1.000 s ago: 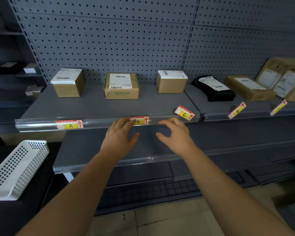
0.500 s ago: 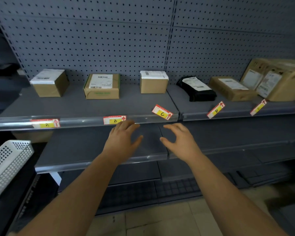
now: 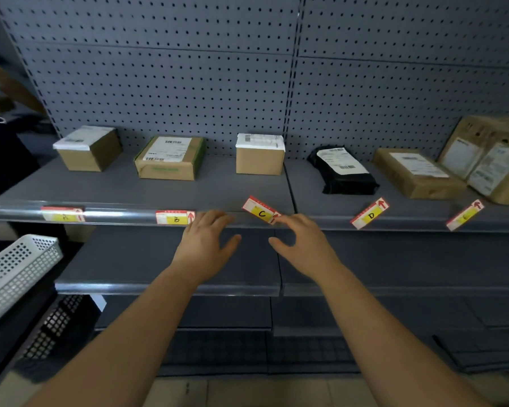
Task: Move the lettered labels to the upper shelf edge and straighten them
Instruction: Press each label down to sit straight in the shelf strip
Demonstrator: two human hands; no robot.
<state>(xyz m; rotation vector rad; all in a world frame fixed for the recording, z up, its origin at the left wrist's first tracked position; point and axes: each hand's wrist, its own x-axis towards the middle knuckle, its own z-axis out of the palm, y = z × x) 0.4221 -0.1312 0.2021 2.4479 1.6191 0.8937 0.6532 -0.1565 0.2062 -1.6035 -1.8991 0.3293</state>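
Both hands are hanging open, holding nothing; the left hand (image 3: 206,242) is hovering beside label B (image 3: 175,217); the right hand (image 3: 301,243) is reaching label C (image 3: 260,212), lying tilted on the upper shelf edge (image 3: 124,214); a clumsy pinch is risking creasing it or flicking it off.

- Grey upper shelf (image 3: 135,190), running nine to three o'clock.
- At back: white-topped box (image 3: 87,149) at ten, green-taped box (image 3: 169,158) at eleven, plain box (image 3: 260,160) at twelve, black pouch (image 3: 343,171) at one, flat parcel (image 3: 415,176) at two.
- On front edge: label A (image 3: 62,214) and label B (image 3: 175,217) level; label C (image 3: 260,211) and label D (image 3: 369,214) tilted.
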